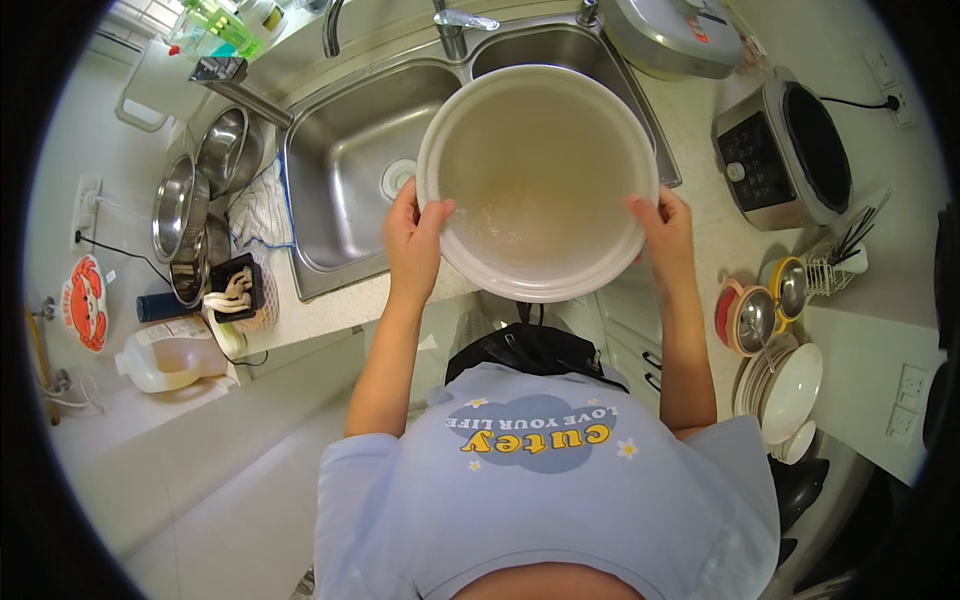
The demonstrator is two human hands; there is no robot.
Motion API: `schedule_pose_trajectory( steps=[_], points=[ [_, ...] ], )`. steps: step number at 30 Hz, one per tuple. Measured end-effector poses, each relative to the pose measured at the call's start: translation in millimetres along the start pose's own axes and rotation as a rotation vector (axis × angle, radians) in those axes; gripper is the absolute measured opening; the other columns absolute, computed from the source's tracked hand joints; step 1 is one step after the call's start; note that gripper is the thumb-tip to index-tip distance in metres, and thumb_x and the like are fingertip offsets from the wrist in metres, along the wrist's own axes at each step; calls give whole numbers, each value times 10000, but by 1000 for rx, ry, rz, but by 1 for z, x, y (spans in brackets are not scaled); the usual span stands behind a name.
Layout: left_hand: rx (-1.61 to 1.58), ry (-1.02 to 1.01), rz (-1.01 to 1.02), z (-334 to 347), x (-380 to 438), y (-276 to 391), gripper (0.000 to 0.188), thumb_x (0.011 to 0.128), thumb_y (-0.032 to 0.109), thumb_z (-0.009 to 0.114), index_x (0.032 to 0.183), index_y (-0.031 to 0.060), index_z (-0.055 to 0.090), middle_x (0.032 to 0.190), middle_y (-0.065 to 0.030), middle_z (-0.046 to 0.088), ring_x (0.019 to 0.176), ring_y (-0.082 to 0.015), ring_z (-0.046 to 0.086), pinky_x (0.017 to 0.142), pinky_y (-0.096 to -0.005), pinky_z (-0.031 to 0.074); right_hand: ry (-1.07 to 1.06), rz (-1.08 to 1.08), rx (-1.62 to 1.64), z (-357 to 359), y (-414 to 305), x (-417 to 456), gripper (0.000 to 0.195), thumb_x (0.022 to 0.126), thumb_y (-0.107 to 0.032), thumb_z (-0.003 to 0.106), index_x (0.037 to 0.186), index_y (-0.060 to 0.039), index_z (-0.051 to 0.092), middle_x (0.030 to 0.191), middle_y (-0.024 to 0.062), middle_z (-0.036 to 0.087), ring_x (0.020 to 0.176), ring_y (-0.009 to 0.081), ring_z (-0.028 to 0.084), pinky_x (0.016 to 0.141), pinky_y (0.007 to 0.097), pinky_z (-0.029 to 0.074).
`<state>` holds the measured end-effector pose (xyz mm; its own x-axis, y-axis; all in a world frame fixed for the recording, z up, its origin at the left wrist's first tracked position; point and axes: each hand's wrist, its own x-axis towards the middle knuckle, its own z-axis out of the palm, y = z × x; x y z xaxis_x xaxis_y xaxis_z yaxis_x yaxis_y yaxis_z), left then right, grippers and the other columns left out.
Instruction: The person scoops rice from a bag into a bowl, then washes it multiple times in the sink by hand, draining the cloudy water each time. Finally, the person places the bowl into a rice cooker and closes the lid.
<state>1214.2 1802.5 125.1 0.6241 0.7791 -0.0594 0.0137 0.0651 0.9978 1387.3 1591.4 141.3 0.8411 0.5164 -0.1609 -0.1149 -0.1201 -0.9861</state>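
A large round white basin (536, 289) holds cloudy, slightly yellowish water (536, 165), with its bottom blurred beneath. My left hand (416, 232) grips the basin's left rim, thumb over the edge at the inside. On the opposite side my right hand (664, 225) has hold of the right rim in the same way; its fingers are partly hidden. The basin is in front of my body, covering part of the double stainless steel sink (341, 157) and its front edge. In the left sink bowl a round drain strainer (400, 178) shows just left of the basin.
Stainless steel bowls (180, 206), a striped cloth (262, 206) and a black tray of mushrooms (238, 289) stand left of the sink. A faucet (247, 94) reaches over its left corner. To the right are a multicooker (784, 154), handled cups (752, 319) and stacked plates (780, 394).
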Motion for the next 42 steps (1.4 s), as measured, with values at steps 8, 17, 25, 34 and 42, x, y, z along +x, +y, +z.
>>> schedule_pose_trajectory(
  steps=[8, 17, 25, 34, 42],
  points=[
    [-320, -192, -537, 1, 3, -16, 249, 819, 98, 524, 1048, 1, 540, 823, -76, 611, 610, -153, 647, 457, -278, 541, -7, 79, -155, -8, -37, -2, 318, 928, -257, 548, 714, -26, 598, 505, -28, 498, 339, 37, 387, 315, 208, 261],
    [248, -266, -100, 10, 24, 26, 173, 820, 138, 522, 905, -3, 573, 715, -75, 577, 525, -152, 559, 440, -302, 471, 205, 257, 120, 12, 45, -40, 244, 961, -242, 461, 1029, -29, 562, 710, 32, 615, 480, 80, 528, 388, 232, 398],
    [291, -328, 203, 1, 42, 47, 149, 829, 138, 544, 903, 11, 568, 729, -35, 554, 673, -118, 482, 621, -296, 401, 339, -35, 344, 48, 57, -56, 279, 965, -160, 515, 1200, -14, 548, 1024, 41, 616, 846, 78, 555, 725, 243, 455],
    [-159, -351, -266, -5, 40, 25, 243, 825, 133, 546, 1045, 33, 566, 803, -22, 585, 724, -105, 588, 622, -247, 477, 302, -298, -104, 25, -16, -74, 267, 951, -186, 569, 729, -39, 539, 541, -68, 447, 478, 7, 394, 428, 196, 286],
    [98, -509, -293, 3, 52, 42, 218, 803, 141, 544, 1004, 62, 578, 773, 6, 561, 597, -68, 526, 444, -234, 401, 400, 79, 258, 28, 11, -78, 251, 936, -228, 525, 731, -84, 503, 530, -29, 464, 378, 53, 389, 334, 226, 262]
  ],
)
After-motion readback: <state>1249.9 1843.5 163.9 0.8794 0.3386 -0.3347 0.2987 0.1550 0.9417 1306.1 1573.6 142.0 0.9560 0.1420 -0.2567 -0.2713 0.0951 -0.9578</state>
